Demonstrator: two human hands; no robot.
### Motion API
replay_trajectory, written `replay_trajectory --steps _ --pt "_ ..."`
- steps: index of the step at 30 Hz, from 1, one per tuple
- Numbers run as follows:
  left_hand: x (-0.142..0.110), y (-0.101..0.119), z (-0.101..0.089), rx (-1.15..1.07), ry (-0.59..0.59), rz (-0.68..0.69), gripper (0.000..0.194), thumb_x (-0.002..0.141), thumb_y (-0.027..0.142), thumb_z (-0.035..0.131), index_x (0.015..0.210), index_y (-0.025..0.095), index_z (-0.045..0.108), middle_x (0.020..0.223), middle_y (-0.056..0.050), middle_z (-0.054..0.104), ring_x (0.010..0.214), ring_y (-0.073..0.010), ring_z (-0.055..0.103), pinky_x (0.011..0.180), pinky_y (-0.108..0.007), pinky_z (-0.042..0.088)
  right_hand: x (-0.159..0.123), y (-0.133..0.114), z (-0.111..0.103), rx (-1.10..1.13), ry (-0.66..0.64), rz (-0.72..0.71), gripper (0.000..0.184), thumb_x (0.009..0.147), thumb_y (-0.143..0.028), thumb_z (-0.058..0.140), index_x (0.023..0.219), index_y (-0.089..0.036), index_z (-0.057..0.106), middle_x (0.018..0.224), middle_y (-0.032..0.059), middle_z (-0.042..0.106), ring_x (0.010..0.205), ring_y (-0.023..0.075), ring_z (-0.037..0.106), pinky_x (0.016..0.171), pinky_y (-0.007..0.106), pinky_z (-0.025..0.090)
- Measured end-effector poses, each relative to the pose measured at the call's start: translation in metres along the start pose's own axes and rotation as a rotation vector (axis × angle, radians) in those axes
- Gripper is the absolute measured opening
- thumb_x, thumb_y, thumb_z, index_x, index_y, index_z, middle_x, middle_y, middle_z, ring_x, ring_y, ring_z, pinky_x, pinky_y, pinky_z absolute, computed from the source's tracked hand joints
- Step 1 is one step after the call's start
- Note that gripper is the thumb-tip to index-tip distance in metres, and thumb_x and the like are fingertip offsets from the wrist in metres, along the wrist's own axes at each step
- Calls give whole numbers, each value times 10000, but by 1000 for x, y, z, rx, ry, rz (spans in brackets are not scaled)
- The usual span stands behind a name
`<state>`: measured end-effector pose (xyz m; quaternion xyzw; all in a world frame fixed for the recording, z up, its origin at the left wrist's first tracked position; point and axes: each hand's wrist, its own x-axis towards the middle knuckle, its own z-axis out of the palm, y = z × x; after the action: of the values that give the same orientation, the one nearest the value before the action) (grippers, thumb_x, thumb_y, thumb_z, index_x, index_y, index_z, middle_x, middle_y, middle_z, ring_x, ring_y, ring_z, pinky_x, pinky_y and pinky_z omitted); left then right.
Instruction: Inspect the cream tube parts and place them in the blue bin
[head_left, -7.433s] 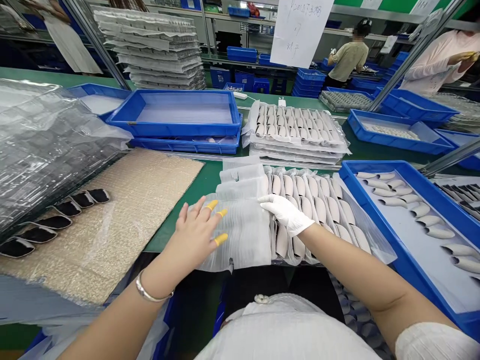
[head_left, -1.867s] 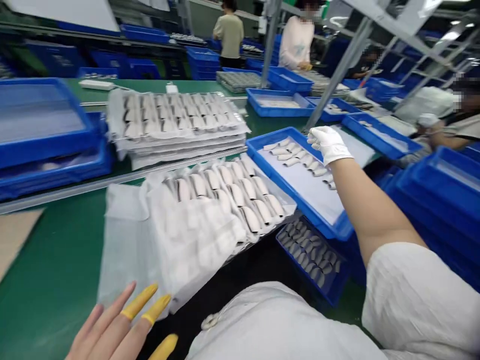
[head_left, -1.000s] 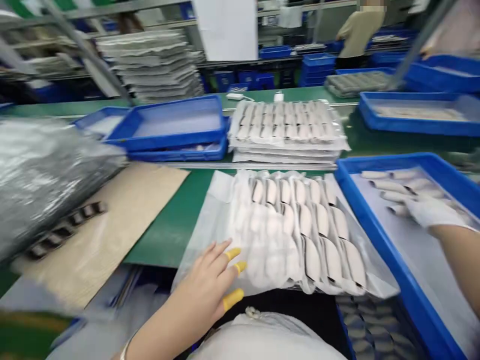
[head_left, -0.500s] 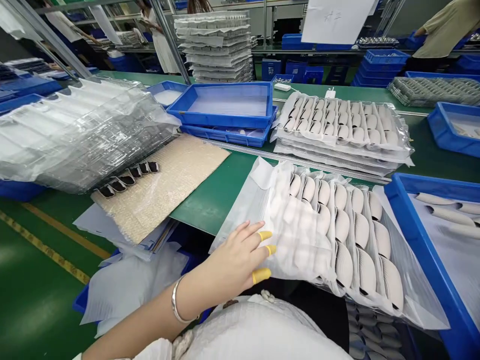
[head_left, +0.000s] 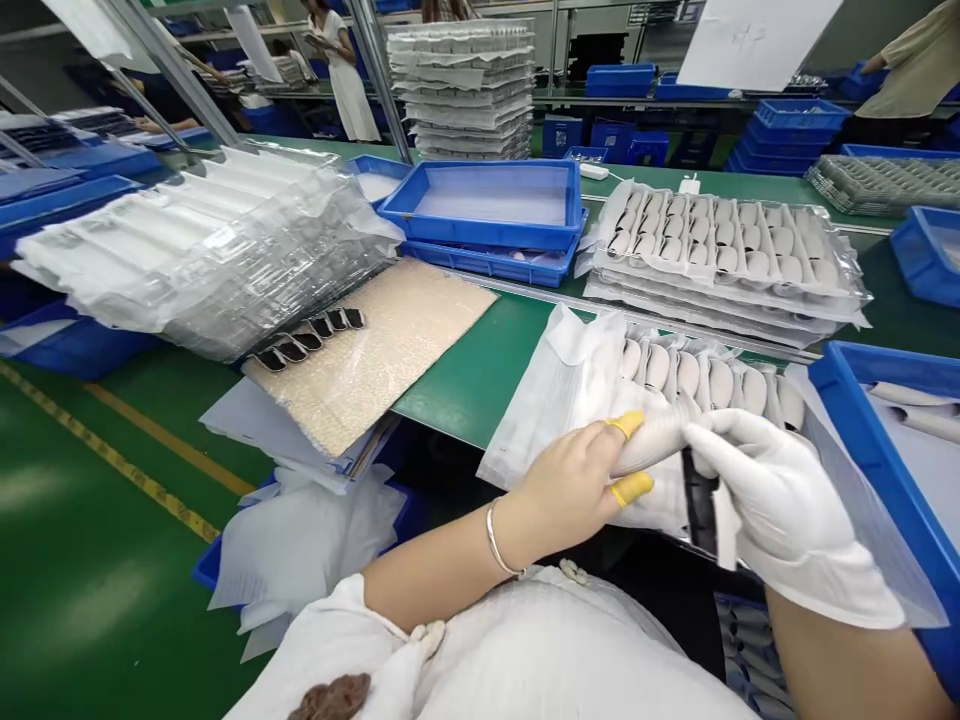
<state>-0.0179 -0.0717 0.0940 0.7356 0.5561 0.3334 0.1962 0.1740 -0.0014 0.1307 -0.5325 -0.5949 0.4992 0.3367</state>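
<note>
My left hand point(head_left: 577, 475), with yellow finger cots, closes on a pale, finely ribbed curved shell piece point(head_left: 651, 442). At that piece's right end are the fingertips of my right hand point(head_left: 784, 490), which wears a white glove. Below those gloved fingers hangs another pale piece with a black inner side point(head_left: 703, 505), apparently gripped by the right hand; its upper part is hidden. Both hands are over a tray lined with white sheet point(head_left: 536, 425), where similar pale shell pieces point(head_left: 688, 378) stand in rows. The hands cover the tray's nearer rows.
A blue bin point(head_left: 847, 420) with pale pieces borders the tray on the right. Behind are stacked filled trays point(head_left: 720, 265) and blue bins point(head_left: 480, 240). Several black pieces point(head_left: 307, 342) lie on a bubble-wrap sheet point(head_left: 390, 350) beside stacked clear trays point(head_left: 225, 250). Other people stand farther back.
My gloved right hand has come into view from the right, with a black-sided piece. My left hand has moved right from the white sheet and now grips a shell piece. The view has shifted left.
</note>
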Motion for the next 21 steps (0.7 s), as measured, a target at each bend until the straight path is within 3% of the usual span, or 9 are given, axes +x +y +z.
replay_trajectory --steps 4,9,12,15,21 --pt "-15 -8 0 57 7 -106 612 955 546 523 1402 133 453 1181 -136 680 1083 -288 665 913 -437 554 -5 3 34 135 -108 75 389 775 -542 772 810 -193 601 565 -41 512 448 82 438 413 196 370" --pt "-20 -14 1 164 -12 -165 559 958 513 533 1370 137 489 1088 -131 701 1010 -301 684 851 -438 557 -13 -6 44 36 -130 76 379 789 -546 735 789 -186 615 544 -28 517 437 92 454 405 204 394" --pt "-19 -14 -2 115 -58 -187 536 950 463 558 1367 131 496 1107 -142 703 1026 -314 679 870 -450 544 -16 -7 45 -22 -130 77 365 814 -544 715 813 -191 623 546 -25 520 438 100 462 405 211 401" --pt "-16 -17 -4 -113 -93 -244 525 922 441 592 1356 159 508 1161 -136 696 1048 -306 671 896 -444 528 -11 2 35 30 -181 84 372 818 -552 726 855 -199 618 600 -11 565 490 120 521 442 222 443" --pt "-11 -22 5 -1077 -87 -578 457 875 478 648 1198 162 573 1141 -134 708 941 -238 718 794 -340 547 3 15 -1 194 -320 -27 408 839 -478 744 1118 -208 619 835 59 702 753 195 663 700 316 540"
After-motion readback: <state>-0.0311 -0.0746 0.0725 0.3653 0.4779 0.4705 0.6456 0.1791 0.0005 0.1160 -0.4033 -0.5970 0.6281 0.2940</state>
